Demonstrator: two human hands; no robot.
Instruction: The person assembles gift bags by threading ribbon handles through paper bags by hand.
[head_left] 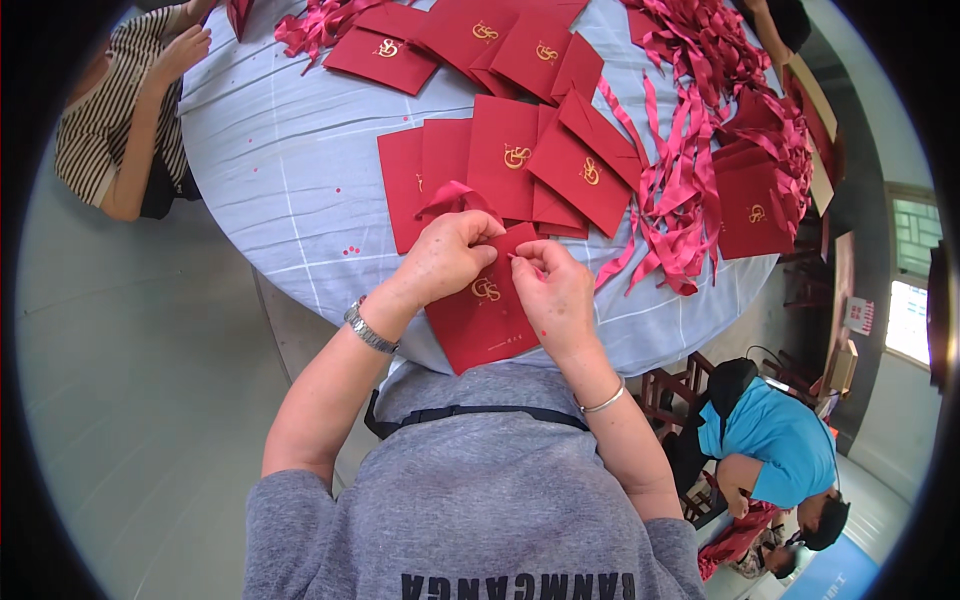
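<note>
Flat red bags overlap from the table's far edge toward its middle; pink ribbons heap along the right edge. At the near edge, the left hand grips the held bag by its top; the right hand pinches something small there. Bag insides are hidden.

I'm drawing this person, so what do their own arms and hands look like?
The sleeves are short and grey. The bare left hand has a silver linked watchband at its wrist; the bare right hand has a thin silver bangle.
</note>
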